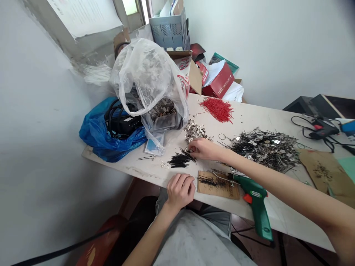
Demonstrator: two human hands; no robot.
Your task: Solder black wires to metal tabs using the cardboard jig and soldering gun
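My right hand (pixel 203 148) reaches across the table to the right end of a small pile of black wires (pixel 179 159). Its fingertips are pinched together, and what they hold is too small to tell. Just behind it lies a heap of small shiny metal pieces (pixel 195 130). Curled at the front edge of the table is my left hand (pixel 180 190), its fingers bent under so that their inside is hidden. To its right a small wooden board (pixel 231 193) carries several black wires. A green glue gun (pixel 256 197) lies with its nozzle over the board.
A large tangle of black wires with metal pieces (pixel 263 149) covers the right of the table. Red wires (pixel 217 109) lie farther back. A clear plastic bag (pixel 146 77) and a blue bag (pixel 95 138) stand left. Brown cardboard (pixel 310 166) and a black-red tool (pixel 323 127) are right.
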